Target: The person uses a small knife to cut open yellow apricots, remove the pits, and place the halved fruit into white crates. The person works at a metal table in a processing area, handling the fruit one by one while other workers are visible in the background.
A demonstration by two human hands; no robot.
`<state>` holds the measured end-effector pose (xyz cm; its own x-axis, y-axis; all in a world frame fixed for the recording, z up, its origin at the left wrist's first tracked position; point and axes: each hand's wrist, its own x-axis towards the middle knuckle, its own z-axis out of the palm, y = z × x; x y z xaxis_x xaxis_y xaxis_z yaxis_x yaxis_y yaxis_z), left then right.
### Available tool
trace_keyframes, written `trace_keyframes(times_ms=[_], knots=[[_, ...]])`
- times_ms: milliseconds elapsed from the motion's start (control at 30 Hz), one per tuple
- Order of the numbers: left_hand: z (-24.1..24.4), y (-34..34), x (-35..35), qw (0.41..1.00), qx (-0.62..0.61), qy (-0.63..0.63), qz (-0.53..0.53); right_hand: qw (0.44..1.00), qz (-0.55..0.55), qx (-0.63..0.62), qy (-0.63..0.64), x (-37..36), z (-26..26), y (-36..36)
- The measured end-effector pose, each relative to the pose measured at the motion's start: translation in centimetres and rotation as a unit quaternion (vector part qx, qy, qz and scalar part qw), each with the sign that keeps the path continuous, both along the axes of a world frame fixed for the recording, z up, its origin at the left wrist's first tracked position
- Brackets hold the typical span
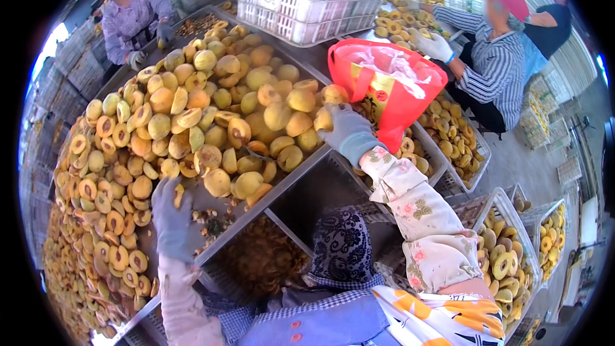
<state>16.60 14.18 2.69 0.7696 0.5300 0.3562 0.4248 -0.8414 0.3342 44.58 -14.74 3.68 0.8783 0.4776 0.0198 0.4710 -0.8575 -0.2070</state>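
A large heap of apricots (158,125), many of them halved and some with pits showing, covers a metal sorting table (288,173). At the heap's near edge, my gloved left hand (173,216) has its fingers spread by an apricot half (179,195); whether it grips that half I cannot tell. My gloved right hand (343,122) reaches to the heap's right side, its fingers against a yellow apricot (324,119); a firm hold is not clear. A red bag (389,81) with pink plastic inside stands just beyond that hand.
A white plastic crate (312,0) stands at the far edge. Below the table lip are dark openings, one holding fruit pieces (264,254). Crates of apricot halves (504,259) stand at right. Co-workers sit or stand at the far left (134,19) and right (499,53).
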Motion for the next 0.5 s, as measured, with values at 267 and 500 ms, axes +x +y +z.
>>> trace_keyframes(times_ms=[267, 500], knots=[[-0.5, 0.9, 4.1, 0.994, -0.105, -0.001, -0.006, 0.989, 0.07, 0.12, -0.057, 0.8, -2.7, -1.3], [-2.0, -2.4, 6.0, 0.992, 0.003, -0.055, -0.11, 0.973, 0.157, 0.17, -0.015, -1.0, -3.2, 2.5]])
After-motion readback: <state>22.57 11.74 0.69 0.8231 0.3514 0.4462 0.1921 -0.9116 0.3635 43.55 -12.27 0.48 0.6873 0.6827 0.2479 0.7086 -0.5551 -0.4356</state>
